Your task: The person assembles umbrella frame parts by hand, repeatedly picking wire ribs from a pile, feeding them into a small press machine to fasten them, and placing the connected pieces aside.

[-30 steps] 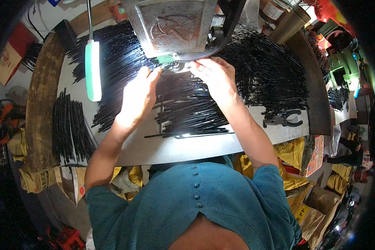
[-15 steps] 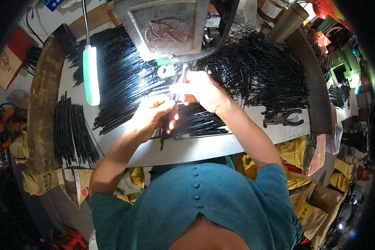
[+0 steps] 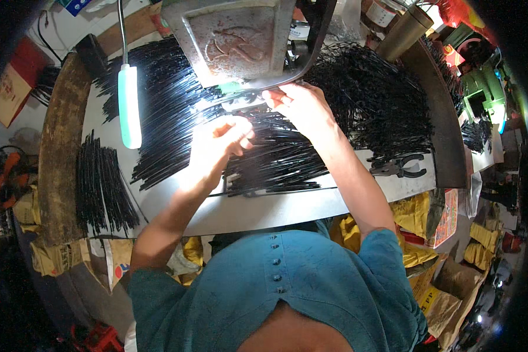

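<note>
Under the grey metal machine head point(image 3: 237, 50), my right hand point(image 3: 308, 111) reaches in from the right. Its fingertips are pinched at the bright working spot, where glare hides what they hold. My left hand point(image 3: 217, 144) is curled, thumb over fingers, a little nearer and to the left; anything in it cannot be made out. Thin black rods lie around both hands: a wide heap point(image 3: 164, 111) to the left, a tangled heap point(image 3: 372, 97) to the right, and a flatter layer point(image 3: 276, 170) in front of the hands.
A lit lamp point(image 3: 129, 108) hangs on the left. A smaller rod bundle point(image 3: 102, 188) lies beside a worn wooden side board point(image 3: 61, 146). Black-handled pliers point(image 3: 400, 167) rest at the right on the pale tabletop point(image 3: 258, 212). A metal cylinder point(image 3: 406, 34) leans at the back right.
My hands were close together around dark upright rods and have moved apart. The right one is slightly farther back and right, the left slightly left. The upright rods no longer show between them.
</note>
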Demonstrator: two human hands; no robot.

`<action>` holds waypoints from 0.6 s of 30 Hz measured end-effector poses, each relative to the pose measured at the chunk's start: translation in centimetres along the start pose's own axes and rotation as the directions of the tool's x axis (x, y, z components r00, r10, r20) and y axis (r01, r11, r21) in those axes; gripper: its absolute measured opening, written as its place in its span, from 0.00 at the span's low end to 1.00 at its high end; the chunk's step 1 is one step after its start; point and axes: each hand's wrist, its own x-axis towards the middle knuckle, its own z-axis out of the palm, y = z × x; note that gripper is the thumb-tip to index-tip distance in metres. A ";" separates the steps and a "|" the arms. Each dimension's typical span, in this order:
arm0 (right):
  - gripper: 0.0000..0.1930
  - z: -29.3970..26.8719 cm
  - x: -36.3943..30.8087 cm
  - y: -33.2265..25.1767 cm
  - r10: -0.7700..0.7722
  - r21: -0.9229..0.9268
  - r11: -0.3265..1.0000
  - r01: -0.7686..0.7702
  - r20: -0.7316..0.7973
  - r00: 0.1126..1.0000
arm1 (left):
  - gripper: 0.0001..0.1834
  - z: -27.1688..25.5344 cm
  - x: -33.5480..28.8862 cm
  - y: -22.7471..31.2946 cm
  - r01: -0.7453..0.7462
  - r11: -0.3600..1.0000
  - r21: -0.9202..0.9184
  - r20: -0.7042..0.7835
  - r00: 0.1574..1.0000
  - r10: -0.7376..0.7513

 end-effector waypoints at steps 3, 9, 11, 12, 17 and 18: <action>0.09 -0.6 0.7 0.8 -0.065 -0.050 0.996 0.068 0.049 0.997 | 0.16 -1.5 2.4 -1.8 -0.017 0.890 -0.455 -0.012 1.000 0.013; 0.08 0.1 0.7 0.8 -0.136 -0.098 0.985 0.143 0.067 0.988 | 0.12 -2.1 4.8 -1.0 -0.004 0.811 -0.585 -0.057 0.998 -0.036; 0.08 0.8 0.4 0.4 -0.063 0.001 0.998 0.063 0.001 0.998 | 0.11 -2.1 4.8 -0.9 -0.014 0.813 -0.581 -0.062 0.998 -0.027; 0.08 0.6 0.3 0.4 -0.064 0.001 0.998 0.064 -0.002 0.998 | 0.11 -2.0 4.9 -0.8 -0.013 0.817 -0.577 -0.085 0.995 -0.044; 0.09 1.5 -1.0 0.0 -0.045 0.160 0.986 0.052 -0.048 0.998 | 0.11 -1.7 4.7 -0.5 -0.028 0.813 -0.582 -0.121 0.991 -0.052; 0.09 1.5 -1.2 0.0 -0.045 0.158 0.986 0.052 -0.048 0.998 | 0.10 -2.0 4.8 -0.7 -0.038 0.814 -0.580 -0.094 0.995 -0.021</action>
